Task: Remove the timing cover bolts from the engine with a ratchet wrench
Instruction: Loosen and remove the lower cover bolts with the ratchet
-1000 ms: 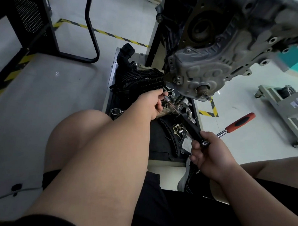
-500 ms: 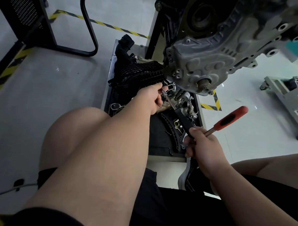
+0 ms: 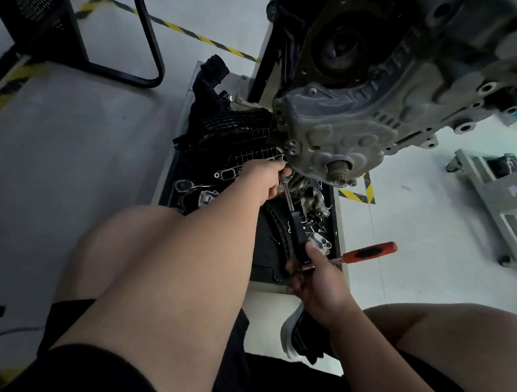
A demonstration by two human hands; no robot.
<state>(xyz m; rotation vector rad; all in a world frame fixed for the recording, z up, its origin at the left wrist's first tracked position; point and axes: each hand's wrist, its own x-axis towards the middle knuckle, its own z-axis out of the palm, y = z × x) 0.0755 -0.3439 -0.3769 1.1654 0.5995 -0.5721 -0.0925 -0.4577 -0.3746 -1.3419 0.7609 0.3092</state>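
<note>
The grey timing cover (image 3: 336, 140) hangs on the engine at upper right, with a crank snout at its lower edge. A long extension bar (image 3: 289, 200) runs from the cover's lower left corner down to a black grip. My left hand (image 3: 266, 181) pinches the bar's upper end just under the cover. My right hand (image 3: 313, 275) grips the ratchet head at the lower end of the bar. The ratchet wrench's red and black handle (image 3: 370, 252) sticks out to the right. The bolt itself is hidden by my left hand.
Under the engine a black tray (image 3: 169, 174) holds a black ribbed intake part (image 3: 233, 129), loose metal parts and a second wrench (image 3: 186, 186). A black chair frame (image 3: 150, 57) stands at upper left. A grey cart (image 3: 494, 200) is at right. My knees frame the tray.
The red handle has swung downward and closer to me, and the extension bar now stands steeper. My left hand stayed at the cover's lower corner.
</note>
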